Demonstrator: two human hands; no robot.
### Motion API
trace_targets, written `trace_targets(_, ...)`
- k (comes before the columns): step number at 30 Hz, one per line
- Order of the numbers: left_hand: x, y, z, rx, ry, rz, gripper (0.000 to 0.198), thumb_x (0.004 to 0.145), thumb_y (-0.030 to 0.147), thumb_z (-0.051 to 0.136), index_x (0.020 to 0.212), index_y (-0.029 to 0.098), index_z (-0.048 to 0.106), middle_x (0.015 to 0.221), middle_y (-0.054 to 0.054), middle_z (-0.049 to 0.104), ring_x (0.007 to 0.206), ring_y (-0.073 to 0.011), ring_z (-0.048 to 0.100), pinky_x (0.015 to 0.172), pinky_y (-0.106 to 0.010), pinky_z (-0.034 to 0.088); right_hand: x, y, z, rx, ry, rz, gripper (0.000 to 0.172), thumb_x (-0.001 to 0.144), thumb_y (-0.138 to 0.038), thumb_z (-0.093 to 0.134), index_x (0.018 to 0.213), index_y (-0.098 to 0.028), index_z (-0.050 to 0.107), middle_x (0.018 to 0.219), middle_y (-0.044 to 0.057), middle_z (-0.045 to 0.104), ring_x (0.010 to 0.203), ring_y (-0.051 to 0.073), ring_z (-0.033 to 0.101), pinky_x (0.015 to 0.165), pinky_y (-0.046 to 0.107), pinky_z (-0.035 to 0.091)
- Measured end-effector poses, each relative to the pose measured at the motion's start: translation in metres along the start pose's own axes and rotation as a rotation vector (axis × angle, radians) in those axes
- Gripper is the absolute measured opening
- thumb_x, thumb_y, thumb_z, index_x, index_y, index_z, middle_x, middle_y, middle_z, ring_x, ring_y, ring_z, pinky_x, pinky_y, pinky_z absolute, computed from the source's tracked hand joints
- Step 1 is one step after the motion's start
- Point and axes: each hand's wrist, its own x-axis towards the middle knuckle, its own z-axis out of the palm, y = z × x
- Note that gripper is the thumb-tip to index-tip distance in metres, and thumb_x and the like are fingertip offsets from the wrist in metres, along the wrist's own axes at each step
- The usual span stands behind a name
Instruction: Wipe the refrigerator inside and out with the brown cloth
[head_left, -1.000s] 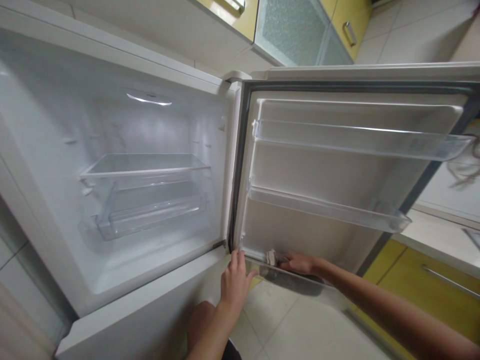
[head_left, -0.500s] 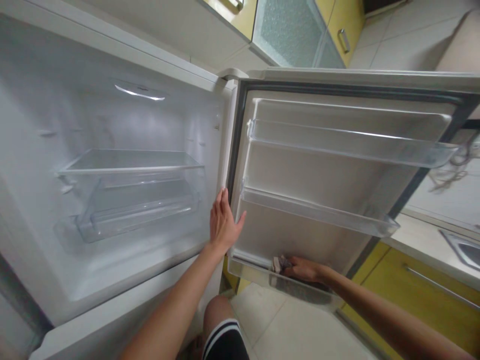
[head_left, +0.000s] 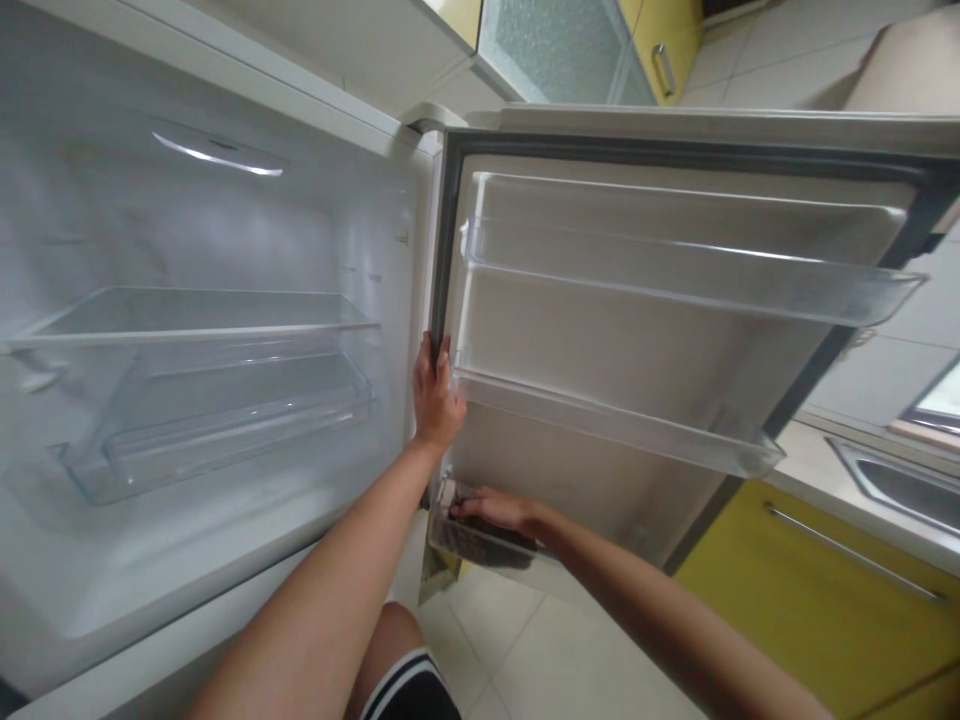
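1. Black shorts (head_left: 414, 695) with white stripes, at bottom edge, bare knee (head_left: 394, 635) just above.
2. Left hand (head_left: 438, 402): open, fingers extended up along hinge-side door gasket (head_left: 444, 240); nothing visible in grasp.
3. Right hand (head_left: 495, 508): down inside lowest door bin (head_left: 442, 537), fingers closed on bunched cloth. Below and right of left hand.
4. Pale cloth (head_left: 448, 493): at right fingertips, hinge-side end of bin, partly hidden by fingers. Dark patch visible through clear bin wall; can't tell what.
5. Fridge door (head_left: 600, 345): wide open; clear middle rack (head_left: 615, 425) and upper rack (head_left: 675, 280) above right hand.
6. Fridge compartment (head_left: 217, 550): left of door, lit; glass shelf (head_left: 202, 312) over clear drawer (head_left: 232, 435).
7. Behind, right: yellow cabinet (head_left: 817, 600), metal sink (head_left: 907, 485) in counter above. Top: frosted-glass cabinet door (head_left: 551, 45).
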Motion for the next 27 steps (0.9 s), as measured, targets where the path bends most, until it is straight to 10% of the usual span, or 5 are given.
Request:
trace_targets(6, 0.000, -0.004, -0.002, -0.072, 0.028, 0.045, 0.068, 0.110, 0.026, 0.046, 0.173, 0.026, 0.021, 0.182, -0.017, 0.018, 0.170, -0.0296, 0.018, 0.136, -0.055, 0.028, -0.104, 0.023, -0.028, -0.077, 0.008, -0.211, 0.052, 0.087, -0.050, 0.065, 0.127, -0.018, 0.075, 0.123, 0.009, 0.074, 0.110, 0.026, 0.066, 0.104, 0.040, 0.052)
trace_targets(10, -0.003, -0.007, -0.005, -0.090, 0.022, 0.035, 0.069, 0.111, 0.031, 0.046, 0.174, 0.030, 0.016, 0.182, -0.015, 0.016, 0.169, -0.0292, 0.020, 0.136, -0.054, 0.029, -0.158, 0.017, -0.004, -0.439, 0.025, -0.380, 0.058, 0.093, -0.043, 0.063, 0.149, -0.028, 0.066, 0.156, 0.013, 0.055, 0.141, 0.033, 0.054, 0.122, 0.045, 0.040)
trace_targets(19, -0.002, -0.016, -0.016, -0.145, -0.082, 0.093, 0.072, 0.113, 0.037, 0.042, 0.175, 0.030, 0.005, 0.184, -0.016, 0.008, 0.171, -0.0302, 0.011, 0.136, -0.056, 0.028, -0.030, -0.025, 0.064, -0.934, 0.054, -0.689, 0.069, 0.079, -0.042, 0.083, 0.146, -0.032, 0.069, 0.163, 0.015, 0.041, 0.152, 0.041, 0.039, 0.124, 0.057, 0.040)
trace_targets(27, 0.000, -0.015, -0.017, -0.123, -0.094, 0.129, 0.073, 0.113, 0.028, 0.040, 0.175, 0.033, 0.002, 0.182, -0.012, 0.020, 0.171, -0.0283, 0.006, 0.139, -0.056, 0.024, -0.122, 0.049, 0.058, -0.771, 0.154, -0.410, 0.055, 0.083, -0.059, 0.085, 0.135, -0.044, 0.074, 0.177, 0.006, 0.024, 0.157, 0.042, 0.039, 0.124, 0.056, 0.042)
